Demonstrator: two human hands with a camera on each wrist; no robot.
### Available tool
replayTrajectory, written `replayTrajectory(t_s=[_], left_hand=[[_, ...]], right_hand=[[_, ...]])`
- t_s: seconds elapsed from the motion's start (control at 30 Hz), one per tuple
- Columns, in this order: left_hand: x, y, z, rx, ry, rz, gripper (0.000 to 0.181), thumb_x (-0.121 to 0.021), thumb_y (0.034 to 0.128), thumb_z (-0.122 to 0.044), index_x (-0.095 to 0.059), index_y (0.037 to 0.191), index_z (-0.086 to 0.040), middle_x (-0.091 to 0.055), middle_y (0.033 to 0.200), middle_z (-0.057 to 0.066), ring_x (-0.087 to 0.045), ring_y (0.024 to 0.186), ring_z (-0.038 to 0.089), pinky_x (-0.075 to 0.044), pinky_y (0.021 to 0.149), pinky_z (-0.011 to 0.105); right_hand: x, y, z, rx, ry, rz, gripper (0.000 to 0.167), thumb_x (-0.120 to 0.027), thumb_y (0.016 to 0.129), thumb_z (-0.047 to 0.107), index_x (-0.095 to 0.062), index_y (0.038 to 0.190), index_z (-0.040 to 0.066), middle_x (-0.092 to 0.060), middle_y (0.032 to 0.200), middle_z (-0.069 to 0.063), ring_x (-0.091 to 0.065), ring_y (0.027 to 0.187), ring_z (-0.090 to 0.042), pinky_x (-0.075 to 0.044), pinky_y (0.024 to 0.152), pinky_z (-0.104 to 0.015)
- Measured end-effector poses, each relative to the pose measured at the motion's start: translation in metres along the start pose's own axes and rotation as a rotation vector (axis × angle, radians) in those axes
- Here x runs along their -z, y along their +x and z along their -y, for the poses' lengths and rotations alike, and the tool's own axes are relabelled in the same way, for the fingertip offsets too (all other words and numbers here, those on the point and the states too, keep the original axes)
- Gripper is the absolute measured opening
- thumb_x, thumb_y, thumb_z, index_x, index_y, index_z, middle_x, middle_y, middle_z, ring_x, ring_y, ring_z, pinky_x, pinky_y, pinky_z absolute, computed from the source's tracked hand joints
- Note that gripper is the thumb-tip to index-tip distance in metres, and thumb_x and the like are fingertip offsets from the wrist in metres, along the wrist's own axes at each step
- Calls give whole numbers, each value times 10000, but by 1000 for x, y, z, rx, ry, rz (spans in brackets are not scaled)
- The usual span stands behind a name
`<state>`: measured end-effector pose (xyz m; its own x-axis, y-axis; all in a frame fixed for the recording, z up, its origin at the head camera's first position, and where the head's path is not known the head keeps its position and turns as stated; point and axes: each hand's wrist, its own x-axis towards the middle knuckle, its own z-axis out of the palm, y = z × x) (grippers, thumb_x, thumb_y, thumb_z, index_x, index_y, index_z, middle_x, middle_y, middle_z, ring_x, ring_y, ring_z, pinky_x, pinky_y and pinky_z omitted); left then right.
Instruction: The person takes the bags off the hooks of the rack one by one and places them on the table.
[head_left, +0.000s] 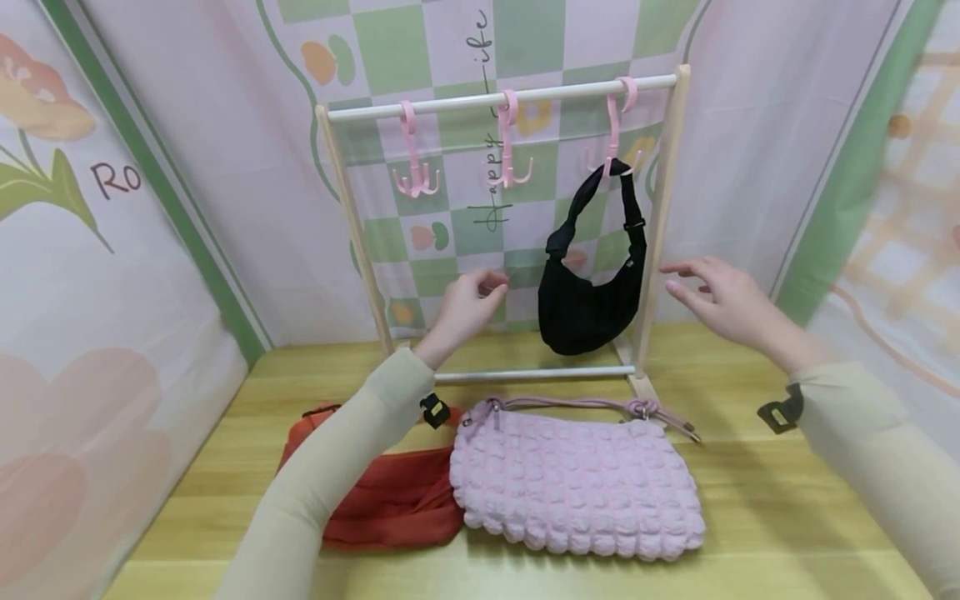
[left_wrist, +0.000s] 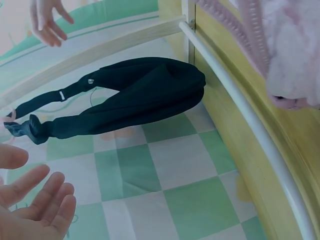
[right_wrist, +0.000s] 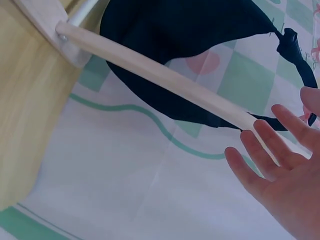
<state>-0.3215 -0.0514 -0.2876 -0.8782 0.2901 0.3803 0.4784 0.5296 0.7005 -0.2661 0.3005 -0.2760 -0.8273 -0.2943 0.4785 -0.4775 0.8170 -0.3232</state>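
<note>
A black shoulder bag point(head_left: 588, 304) hangs by its strap from the right-hand pink hook point(head_left: 614, 125) on the rack. My left hand point(head_left: 472, 304) is in the air left of the bag, apart from it, fingers loosely bent around nothing. Right of the rack's wooden post, my right hand point(head_left: 716, 296) hovers with relaxed fingers and holds nothing; in the right wrist view its fingers point(right_wrist: 267, 145) are spread near the post. On the table in front lie a pink puffy quilted bag point(head_left: 577, 483) with a knotted cord strap and a red-orange fabric bag point(head_left: 397, 500), partly hidden behind my left forearm.
The rack's white top rail point(head_left: 465, 102) carries two more pink hooks, a left one point(head_left: 414, 158) and a middle one point(head_left: 507, 142), with no bag on them. A lower white bar point(head_left: 532, 374) runs just above the wooden table point(head_left: 750, 508). Printed curtains enclose the back and sides.
</note>
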Motion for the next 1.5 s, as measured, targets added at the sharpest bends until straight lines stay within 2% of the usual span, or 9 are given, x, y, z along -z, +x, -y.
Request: replayTrajectory(t_s=[0.27, 0.5, 0.67, 0.83, 1.03, 1.23, 1.5], left_hand=[[-3, 8, -8, 15, -34, -31, 267, -565, 945, -209, -624, 1177, -91, -664, 1100, 36, -614, 984, 153, -507, 853, 270], [-4, 15, -17, -10, -47, -45, 255, -570, 941, -190, -626, 1173, -102, -658, 1108, 44, -614, 990, 154, -510, 845, 243], [-6, 18, -24, -25, -45, -50, 245, -567, 941, -177, -626, 1162, -91, -654, 1107, 58, -613, 997, 177, -511, 852, 256], [-11, 23, -24, -36, -29, -78, 243, -577, 935, -170, -635, 1149, -73, -663, 1097, 68, -625, 985, 176, -511, 848, 248], [-15, 30, -24, -13, -44, -96, 244, -577, 935, -185, -643, 1146, -83, -667, 1090, 57, -621, 972, 162, -515, 825, 243], [-16, 36, -26, 7, -28, -88, 280, -564, 942, -218, -624, 1190, -102, -652, 1111, 16, -599, 990, 135, -503, 854, 250], [-15, 44, -30, -12, -5, -82, 287, -561, 947, -227, -623, 1196, -98, -658, 1093, 12, -602, 977, 129, -506, 835, 254]], right_hand=[[10, 13, -1, 68, -20, -39, 357, -495, 990, 218, -541, 1264, -7, -536, 1259, -242, -491, 1143, -410, -459, 868, -584], [18, 23, 0, 118, -50, -79, 334, -501, 986, 193, -553, 1244, -14, -545, 1244, -238, -498, 1130, -405, -467, 848, -570], [24, 28, 1, 114, -58, -76, 345, -499, 988, 208, -547, 1256, -5, -537, 1256, -242, -493, 1138, -414, -461, 859, -574], [30, 33, 4, 102, -55, -85, 351, -491, 991, 221, -547, 1262, 5, -542, 1243, -236, -505, 1118, -422, -453, 868, -587], [35, 44, 9, 134, -62, -118, 349, -487, 991, 208, -547, 1265, 0, -558, 1216, -238, -510, 1112, -414, -452, 863, -580], [41, 55, 13, 161, -77, -134, 345, -489, 988, 193, -548, 1256, -15, -560, 1205, -244, -514, 1093, -405, -447, 864, -569], [51, 68, 16, 162, -95, -134, 349, -478, 994, 208, -551, 1253, -14, -549, 1208, -253, -497, 1119, -438, -443, 858, -578]])
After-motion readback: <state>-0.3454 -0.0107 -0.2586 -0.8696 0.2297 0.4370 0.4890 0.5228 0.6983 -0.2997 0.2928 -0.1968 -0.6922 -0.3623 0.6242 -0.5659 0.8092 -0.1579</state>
